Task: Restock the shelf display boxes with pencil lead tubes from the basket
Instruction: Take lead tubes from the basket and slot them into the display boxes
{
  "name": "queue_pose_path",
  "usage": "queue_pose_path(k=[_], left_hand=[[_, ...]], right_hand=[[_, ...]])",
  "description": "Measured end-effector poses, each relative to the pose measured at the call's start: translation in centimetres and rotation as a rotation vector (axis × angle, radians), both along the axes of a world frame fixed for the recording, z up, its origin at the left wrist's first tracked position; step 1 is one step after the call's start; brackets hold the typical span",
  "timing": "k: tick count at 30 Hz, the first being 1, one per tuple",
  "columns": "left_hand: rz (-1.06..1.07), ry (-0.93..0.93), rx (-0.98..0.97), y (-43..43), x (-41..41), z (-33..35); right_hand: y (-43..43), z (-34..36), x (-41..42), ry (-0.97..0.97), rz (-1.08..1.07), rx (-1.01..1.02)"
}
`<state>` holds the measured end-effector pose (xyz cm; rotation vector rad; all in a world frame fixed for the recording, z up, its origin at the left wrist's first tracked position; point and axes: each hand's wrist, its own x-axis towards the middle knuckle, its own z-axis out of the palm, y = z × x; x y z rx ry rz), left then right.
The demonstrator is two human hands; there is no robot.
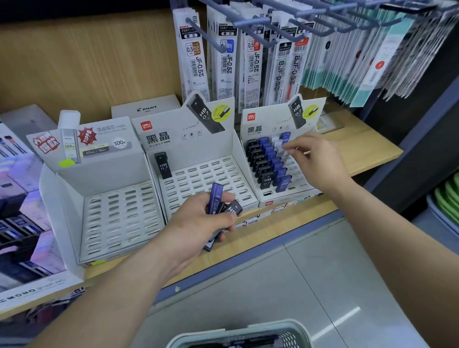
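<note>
Our left hand (207, 220) is curled round a small bundle of pencil lead tubes (216, 198), blue and black, held just above the front lip of the middle display box (218, 170). Our right hand (317, 157) reaches over the right display box (254, 127), fingertips at its back rows; we cannot tell whether they pinch a tube or only touch one. We judge the job to be at an early stage. The right box has two full columns, black and blue, and part of a third. The middle box holds a single black tube (163, 165), and the left display box (115, 207) shows only bare slots. The basket (302, 334) below, on the floor, still carries more tubes. The boxes stand side by side, walls touching, close to the shelf (357, 143) edge. The hanging refill packs (255, 63) come down just behind the back cards, so room is open from the front and above the trays.
</note>
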<state>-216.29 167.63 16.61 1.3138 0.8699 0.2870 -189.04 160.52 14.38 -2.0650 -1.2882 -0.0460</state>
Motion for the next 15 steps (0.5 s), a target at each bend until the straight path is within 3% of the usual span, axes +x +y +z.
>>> queue_pose_path(k=[4, 8, 12, 15], left_hand=[[-0.022, 0.007, 0.076, 0.1, -0.2, 0.0], [-0.002, 0.012, 0.123, 0.4, -0.3, 0.1], [0.016, -0.018, 0.135, 0.2, -0.1, 0.4], [0.030, -0.066, 0.115, -0.1, 0.1, 0.8]], right_hand=[[0.1, -0.4, -0.2, 0.013, -0.021, -0.049], [-0.8, 2.4, -2.5, 0.071, -0.038, 0.052], [-2.3, 4.6, -7.9, 0.456, 0.218, 0.003], [-2.4, 4.3, -9.9, 0.578, 0.325, -0.084]])
